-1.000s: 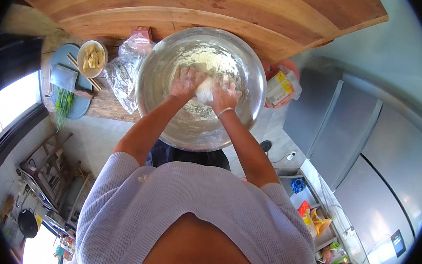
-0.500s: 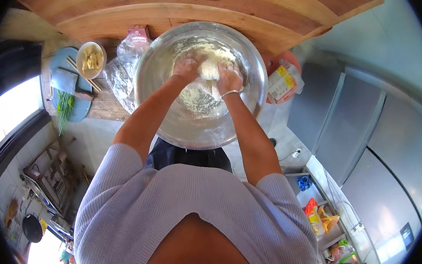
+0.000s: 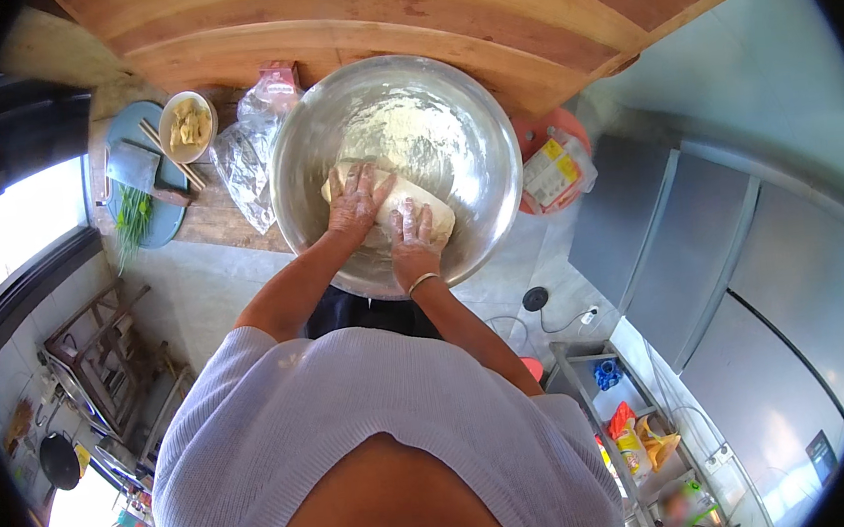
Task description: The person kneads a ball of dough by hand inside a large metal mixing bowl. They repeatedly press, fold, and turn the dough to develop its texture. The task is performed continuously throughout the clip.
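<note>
A wide metal basin [image 3: 491, 137] stands in front of me, its inside wall smeared with flour. Inside it lies a thick, pale log of dough [image 3: 414, 190], slanting down to the right in the near half. My left hand [image 3: 355, 207] presses on the dough's left part with fingers spread. Lower and to the right, my right hand [image 3: 414, 251] rests on the near side of the dough, fingers stretched out, a bracelet at the wrist. Both hands are dusted with flour, and neither grips anything.
Left of the basin are a crumpled clear plastic bag [image 3: 244, 159], a bowl of yellowish pieces [image 3: 187, 125], chopsticks, and a blue board [image 3: 169, 220] with a cleaver [image 3: 132, 165] and green stalks. A red-pink container [image 3: 531, 133] sits right; wooden boards [image 3: 371, 27] lie beyond.
Both hands have come nearer to me, now flat on the dough. The dough shows as one elongated log in the basin's near half, where before it was bunched farther off between the hands.
</note>
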`<move>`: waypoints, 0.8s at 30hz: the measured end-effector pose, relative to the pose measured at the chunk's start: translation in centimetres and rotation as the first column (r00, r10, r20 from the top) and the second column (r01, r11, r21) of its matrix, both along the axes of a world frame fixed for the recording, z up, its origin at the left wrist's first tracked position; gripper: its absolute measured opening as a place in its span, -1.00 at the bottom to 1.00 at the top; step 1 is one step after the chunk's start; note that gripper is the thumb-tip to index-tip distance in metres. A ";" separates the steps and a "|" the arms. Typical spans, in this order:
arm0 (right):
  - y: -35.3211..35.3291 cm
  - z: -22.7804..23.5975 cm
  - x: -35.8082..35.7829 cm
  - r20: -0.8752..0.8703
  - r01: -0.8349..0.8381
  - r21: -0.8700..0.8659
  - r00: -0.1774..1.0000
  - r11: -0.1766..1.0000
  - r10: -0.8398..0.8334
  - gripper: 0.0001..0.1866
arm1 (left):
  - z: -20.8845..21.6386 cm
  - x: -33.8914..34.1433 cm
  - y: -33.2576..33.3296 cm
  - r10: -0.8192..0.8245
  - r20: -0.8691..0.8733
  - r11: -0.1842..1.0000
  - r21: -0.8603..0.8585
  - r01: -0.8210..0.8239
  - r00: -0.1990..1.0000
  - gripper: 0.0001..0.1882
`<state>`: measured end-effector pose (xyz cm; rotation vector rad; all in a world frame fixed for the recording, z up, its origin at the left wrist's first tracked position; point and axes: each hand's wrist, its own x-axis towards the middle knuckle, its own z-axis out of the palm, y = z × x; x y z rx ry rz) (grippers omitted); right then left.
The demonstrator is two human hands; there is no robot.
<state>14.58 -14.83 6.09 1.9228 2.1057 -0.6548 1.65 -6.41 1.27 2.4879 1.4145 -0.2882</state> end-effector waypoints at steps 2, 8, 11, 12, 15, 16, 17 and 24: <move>0.1 -3.5 0.6 -0.025 -0.037 0.123 0.999 0.992 0.040 -0.43 | 0.1 0.3 1.4 -0.017 0.007 0.999 0.050 0.017 1.000 -0.19; 8.7 -3.8 3.2 0.060 0.109 -0.011 0.992 0.994 -0.108 -0.42 | 2.9 1.3 8.3 0.266 0.155 0.964 -0.073 -0.258 0.951 0.01; 11.7 -2.2 4.8 0.074 0.156 0.050 0.984 0.986 -0.159 -0.43 | 4.8 1.2 8.1 0.420 0.509 0.861 0.038 -0.508 0.751 -0.21; 11.5 -2.2 4.8 0.162 0.082 0.073 0.982 0.994 -0.093 0.12 | 5.1 1.0 7.3 0.485 0.574 0.801 0.010 -0.599 0.659 -0.25; 11.5 1.3 4.9 0.091 0.002 -0.226 0.996 0.974 0.019 0.11 | 3.3 0.1 4.4 0.952 0.251 0.294 -0.585 -0.756 0.177 -0.32; 11.3 0.8 5.0 0.120 -0.036 -0.183 0.991 0.982 0.058 0.06 | 0.2 -0.3 2.8 0.973 0.206 0.108 -0.807 -0.581 -0.106 -0.41; 11.8 0.4 4.8 0.103 -0.015 -0.191 0.994 0.981 0.035 0.03 | -3.6 -0.5 1.0 0.957 0.206 0.100 -0.896 -0.434 -0.204 -0.48; 13.7 -3.7 7.6 -0.256 0.168 -0.183 0.943 0.969 -0.211 -0.15 | 1.2 2.1 4.8 0.904 -0.069 -0.052 -0.997 0.052 -0.421 -0.66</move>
